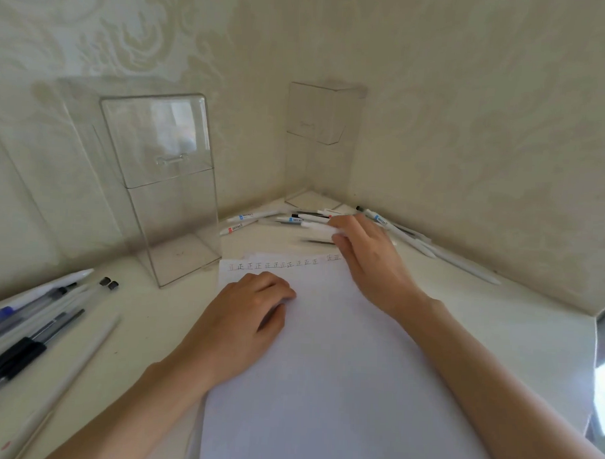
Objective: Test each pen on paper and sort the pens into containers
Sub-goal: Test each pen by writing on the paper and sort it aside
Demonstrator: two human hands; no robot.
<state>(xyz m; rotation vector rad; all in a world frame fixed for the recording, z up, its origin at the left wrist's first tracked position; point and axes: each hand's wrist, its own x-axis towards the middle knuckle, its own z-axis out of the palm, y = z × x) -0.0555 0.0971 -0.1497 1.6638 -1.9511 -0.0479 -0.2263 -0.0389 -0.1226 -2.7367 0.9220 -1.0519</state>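
— How do the hands lie?
— The left hand rests palm down, knuckles up, fingers loosely curled under, its forearm coming in from the lower left.
— And the other?
— The right hand reaches farther forward on an outstretched arm, back upward. Its fingertips are blurred, so the grip is unclear.

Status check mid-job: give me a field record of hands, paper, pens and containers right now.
left hand: rests on the paper, fingers loosely curled, holding nothing
right hand: over the corner pen pile; grip blurred
paper marks: row of test marks along far edge
left pens: loose at table's left
containers: near container and corner container, clear, lids on, no pens visible inside
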